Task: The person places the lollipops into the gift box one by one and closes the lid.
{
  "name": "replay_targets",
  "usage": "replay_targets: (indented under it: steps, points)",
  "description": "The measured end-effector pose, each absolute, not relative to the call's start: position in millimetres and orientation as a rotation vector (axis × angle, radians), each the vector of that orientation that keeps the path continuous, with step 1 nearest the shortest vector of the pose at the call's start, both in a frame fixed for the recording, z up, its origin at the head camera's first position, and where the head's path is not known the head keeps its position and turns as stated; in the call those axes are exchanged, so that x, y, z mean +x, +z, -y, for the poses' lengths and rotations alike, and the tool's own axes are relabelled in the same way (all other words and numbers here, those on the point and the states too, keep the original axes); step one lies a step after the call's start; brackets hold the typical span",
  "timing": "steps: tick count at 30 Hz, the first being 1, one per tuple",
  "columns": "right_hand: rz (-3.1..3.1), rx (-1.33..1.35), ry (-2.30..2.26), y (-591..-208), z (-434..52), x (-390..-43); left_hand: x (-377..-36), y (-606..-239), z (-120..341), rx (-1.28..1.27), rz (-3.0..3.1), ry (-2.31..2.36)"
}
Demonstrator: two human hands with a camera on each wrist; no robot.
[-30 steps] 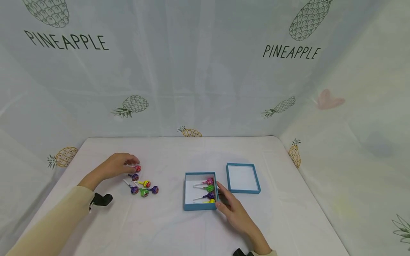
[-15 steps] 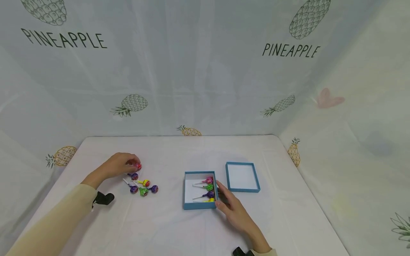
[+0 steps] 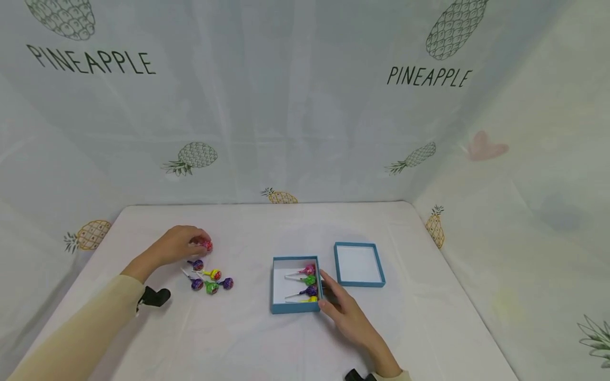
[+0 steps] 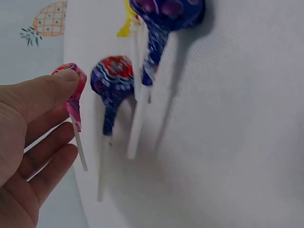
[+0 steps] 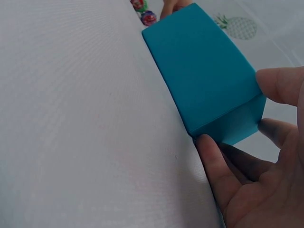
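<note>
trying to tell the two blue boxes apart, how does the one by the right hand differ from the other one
The box touched by the right hand holds four lollipops; the second box holds nothing. The first lies nearer the person, the second farther and rightward, untouched. Both are blue, open-topped and white inside.

pink lollipop [image 3: 207,245] lifted, blue box [image 3: 278,308] open

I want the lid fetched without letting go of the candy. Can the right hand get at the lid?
Probably yes. The right hand rests at the box, and the lid lies open just beside it with nothing between.
</note>
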State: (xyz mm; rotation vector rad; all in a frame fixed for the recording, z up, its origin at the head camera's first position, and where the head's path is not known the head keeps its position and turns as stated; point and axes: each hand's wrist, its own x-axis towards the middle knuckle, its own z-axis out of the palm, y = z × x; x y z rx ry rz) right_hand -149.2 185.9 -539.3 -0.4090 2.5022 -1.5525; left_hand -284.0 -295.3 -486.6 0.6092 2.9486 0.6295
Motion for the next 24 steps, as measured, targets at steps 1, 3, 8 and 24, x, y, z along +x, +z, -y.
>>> replay_targets:
  steps: [1,3,8,24]
  points:
    - [-2.501,-0.406,-1.552,-539.1,-185.7,-149.0,-283.2,-484.8,293.5,0.618,-2.957,0.628]
    - [-2.503,-0.402,-1.545,-538.9,-185.4,-148.5,-281.5,-480.1,287.9,0.646,-2.970,0.627]
    - [-2.513,-0.401,-1.533,-538.5,-184.7,-147.9,-277.9,-465.4,265.7,0.728,-2.990,0.642]
    - [-2.508,-0.384,-1.541,-537.2,-183.7,-147.0,-263.2,-429.6,194.1,0.832,-2.959,0.789]
